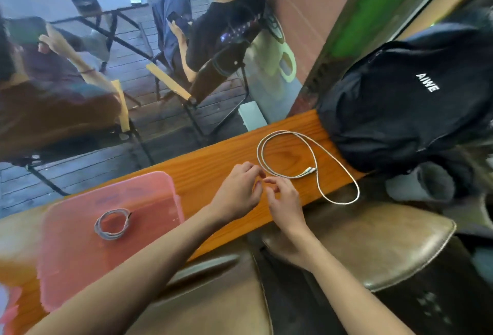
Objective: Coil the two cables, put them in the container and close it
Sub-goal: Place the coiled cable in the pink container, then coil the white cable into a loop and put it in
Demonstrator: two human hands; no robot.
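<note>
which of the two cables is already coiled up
The grey cable lying in the pink container is wound into a small tight ring; the white cable sprawls in loose loops on the table.

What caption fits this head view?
Both hands start on the loose white cable; coiled cable in pink container.

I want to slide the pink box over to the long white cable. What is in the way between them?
In the head view, both hands: left hand and right hand, meeting over the wooden counter between the pink container and the uncoiled white cable.

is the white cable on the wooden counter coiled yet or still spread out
Spread out. The white cable lies in one big loose loop across the wooden counter, one bend hanging past the near edge.
</note>
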